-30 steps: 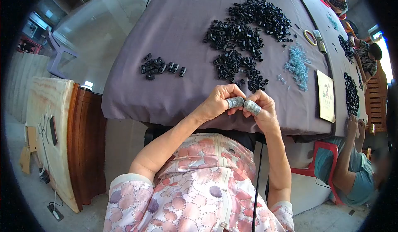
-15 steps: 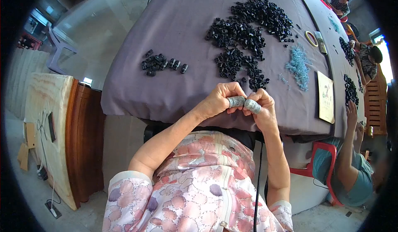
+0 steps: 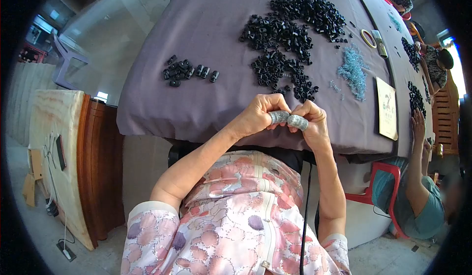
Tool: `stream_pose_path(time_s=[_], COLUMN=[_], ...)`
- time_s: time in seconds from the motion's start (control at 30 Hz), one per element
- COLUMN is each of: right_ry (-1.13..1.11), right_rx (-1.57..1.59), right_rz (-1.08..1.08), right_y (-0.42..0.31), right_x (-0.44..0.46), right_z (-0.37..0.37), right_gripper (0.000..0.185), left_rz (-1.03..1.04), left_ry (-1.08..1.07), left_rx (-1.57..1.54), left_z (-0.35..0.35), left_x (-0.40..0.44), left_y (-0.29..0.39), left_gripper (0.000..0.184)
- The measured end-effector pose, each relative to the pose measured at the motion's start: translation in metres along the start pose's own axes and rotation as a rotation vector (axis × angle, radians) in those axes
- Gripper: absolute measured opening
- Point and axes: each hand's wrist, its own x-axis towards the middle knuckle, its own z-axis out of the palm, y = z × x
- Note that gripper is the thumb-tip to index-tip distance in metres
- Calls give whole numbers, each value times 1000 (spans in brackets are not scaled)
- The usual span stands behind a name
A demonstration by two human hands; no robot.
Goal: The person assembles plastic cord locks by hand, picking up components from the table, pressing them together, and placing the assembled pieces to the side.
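My left hand (image 3: 260, 113) and my right hand (image 3: 314, 122) meet at the table's front edge, fingers pinched together tip to tip. Grey wrapping covers a finger on each hand. Whatever lies between the fingertips is too small and hidden to make out. Just beyond them is a large heap of small black plastic pieces (image 3: 278, 68). To the left sits a small group of black cord locks (image 3: 179, 70), with several standing in a short row. Right of the heap lies a pile of small bluish springs (image 3: 353, 73).
A purple-grey cloth (image 3: 206, 24) covers the table. At right are a tape roll (image 3: 368, 38), a small bottle (image 3: 379, 44) and a printed booklet (image 3: 387, 108). A co-worker's hand (image 3: 418, 126) reaches to another black pile. A red chair (image 3: 393, 196) and wooden cabinet (image 3: 101, 167) flank me.
The view has shifted slightly, so the table's contents sit a little higher and further left. My hands stay pinched together, with only slight finger movement.
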Motion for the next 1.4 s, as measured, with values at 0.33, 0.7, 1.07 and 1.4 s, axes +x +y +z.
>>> stream_pose_path(time_s=[0.33, 0.7, 1.07, 1.4], right_ry=[60, 117, 2, 27], right_rx=[-112, -201, -210, -626], right_rz=[-129, -149, -41, -85], right_y=[5, 6, -17, -20], right_x=[-1, -1, -2, -4], right_z=[4, 8, 17, 13], right_gripper=[14, 12, 31, 40], left_rz=[17, 17, -4, -26], left_ry=[31, 58, 25, 16], left_rx=[31, 46, -120, -149], left_z=[2, 2, -1, 0], left_x=[-1, 1, 3, 5], left_y=[-2, -3, -4, -3], left_gripper=[18, 20, 20, 20])
